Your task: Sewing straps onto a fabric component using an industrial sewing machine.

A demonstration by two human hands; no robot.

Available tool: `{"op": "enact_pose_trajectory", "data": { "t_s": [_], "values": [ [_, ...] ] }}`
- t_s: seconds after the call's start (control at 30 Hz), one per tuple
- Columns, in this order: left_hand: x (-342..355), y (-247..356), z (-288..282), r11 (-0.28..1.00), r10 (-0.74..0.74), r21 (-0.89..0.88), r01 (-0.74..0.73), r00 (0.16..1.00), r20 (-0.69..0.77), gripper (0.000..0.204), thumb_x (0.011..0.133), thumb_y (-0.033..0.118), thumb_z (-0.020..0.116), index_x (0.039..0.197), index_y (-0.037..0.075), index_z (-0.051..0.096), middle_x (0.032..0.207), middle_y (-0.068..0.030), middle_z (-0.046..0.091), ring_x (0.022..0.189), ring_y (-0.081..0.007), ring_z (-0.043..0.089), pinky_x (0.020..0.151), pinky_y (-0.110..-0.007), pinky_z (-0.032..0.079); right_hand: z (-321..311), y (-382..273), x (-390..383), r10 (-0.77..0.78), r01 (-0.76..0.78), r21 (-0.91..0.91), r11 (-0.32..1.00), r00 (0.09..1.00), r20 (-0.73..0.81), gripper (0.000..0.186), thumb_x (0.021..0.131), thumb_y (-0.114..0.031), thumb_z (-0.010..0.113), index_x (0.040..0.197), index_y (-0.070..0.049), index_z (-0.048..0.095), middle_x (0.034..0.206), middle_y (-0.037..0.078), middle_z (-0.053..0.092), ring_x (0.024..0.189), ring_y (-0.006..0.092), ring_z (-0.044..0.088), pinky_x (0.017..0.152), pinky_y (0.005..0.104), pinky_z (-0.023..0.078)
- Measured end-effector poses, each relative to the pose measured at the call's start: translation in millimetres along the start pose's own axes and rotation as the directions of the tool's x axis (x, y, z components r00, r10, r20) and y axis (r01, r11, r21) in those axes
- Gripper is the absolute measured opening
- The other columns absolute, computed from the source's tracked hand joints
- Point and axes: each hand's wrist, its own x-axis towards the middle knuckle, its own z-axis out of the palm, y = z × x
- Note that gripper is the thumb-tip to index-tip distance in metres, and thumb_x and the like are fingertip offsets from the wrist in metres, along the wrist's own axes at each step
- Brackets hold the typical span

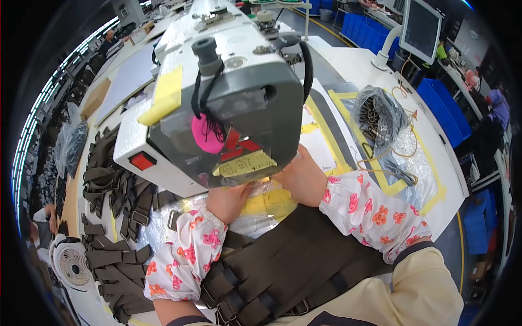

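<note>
A large sewing machine (244,103) with a white and grey head fills the middle of the view. Just below the head's lower edge is my left hand (227,202), its fingers mostly hidden. My right hand (302,182) reaches in from the other side, its fingertips covered by the machine. Whatever lies between the fingers cannot be made out. Yellow tape (263,202) covers the work surface between my hands. Dark brown webbing straps (304,244), some with metal buckles, lie over my lap beneath my wrists.
Piles of brown straps with buckles (117,266) lie to the left, near a white fan (73,263). On the right, a plastic bag of metal rings (378,117) sits near a cord (402,168). Behind it a screen (420,30) stands on an arm; blue bins (443,111) line the floor.
</note>
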Motion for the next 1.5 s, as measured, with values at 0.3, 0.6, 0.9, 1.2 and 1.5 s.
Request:
{"op": "enact_pose_trajectory", "data": {
  "t_s": [0.3, 0.6, 0.9, 1.2, 1.5],
  "values": [
    [-2.1, 21.7, -16.7, 0.884, 0.420, 0.196, -0.424, 0.905, 0.066, 0.016, 0.073, 0.011, 0.057, 0.088, 0.010, 0.058, 0.108, -0.0025, 0.060, 0.095, -0.0201, 0.058, 0.066, -0.034, 0.047, -7.8, -14.6, -9.5, -0.092, 0.091, 0.012, 0.996, 0.987, 0.131, 0.032, 0.063, -0.012, 0.062, 0.095, -0.009, 0.064, 0.103, -0.003, 0.061, 0.096, 0.0134, 0.051, 0.099, 0.0463, 0.030],
    [-3.0, 16.5, -12.6, 0.925, 0.351, 0.140, -0.353, 0.936, 0.039, 0.016, 0.068, 0.007, 0.063, 0.083, 0.008, 0.059, 0.100, -0.0031, 0.061, 0.096, -0.0216, 0.058, 0.072, -0.034, 0.048, -10.4, -11.0, -7.0, -0.088, 0.089, -0.005, 0.996, 0.991, 0.098, 0.028, 0.066, -0.013, 0.060, 0.094, -0.012, 0.065, 0.105, -0.005, 0.061, 0.093, 0.0121, 0.052, 0.098, 0.0484, 0.030],
    [-3.8, 9.4, -8.5, 0.946, 0.319, 0.075, -0.316, 0.947, -0.032, 0.021, 0.066, 0.002, 0.062, 0.086, 0.008, 0.063, 0.096, -0.0022, 0.064, 0.087, -0.0201, 0.062, 0.062, -0.030, 0.051, -7.7, -5.1, -6.6, -0.109, 0.108, 0.022, 0.994, 0.993, 0.045, 0.020, 0.070, -0.010, 0.059, 0.089, -0.012, 0.065, 0.104, -0.005, 0.060, 0.092, 0.0150, 0.055, 0.099, 0.0502, 0.029],
    [-4.9, -12.2, 9.0, 0.996, 0.093, 0.025, -0.091, 0.992, -0.081, 0.027, 0.072, 0.011, 0.059, 0.095, 0.024, 0.065, 0.083, -0.0024, 0.065, 0.063, -0.0215, 0.063, 0.053, -0.032, 0.050, -10.5, 2.0, 8.2, -0.056, 0.053, 0.025, 0.998, 0.991, 0.125, 0.022, 0.068, -0.008, 0.059, 0.088, -0.016, 0.066, 0.090, -0.006, 0.062, 0.092, 0.0136, 0.055, 0.098, 0.0504, 0.029],
    [-4.9, -4.8, -1.8, 0.995, -0.019, 0.099, 0.017, 1.000, 0.022, 0.025, 0.079, 0.017, 0.054, 0.100, 0.026, 0.064, 0.080, -0.0072, 0.063, 0.067, -0.0254, 0.063, 0.057, -0.036, 0.050, -9.2, 3.5, 12.0, -0.040, 0.028, 0.122, 0.992, 0.995, 0.096, 0.034, 0.065, -0.004, 0.061, 0.096, -0.017, 0.065, 0.081, 0.000, 0.063, 0.091, 0.0188, 0.056, 0.096, 0.0475, 0.029]
  ]
}}
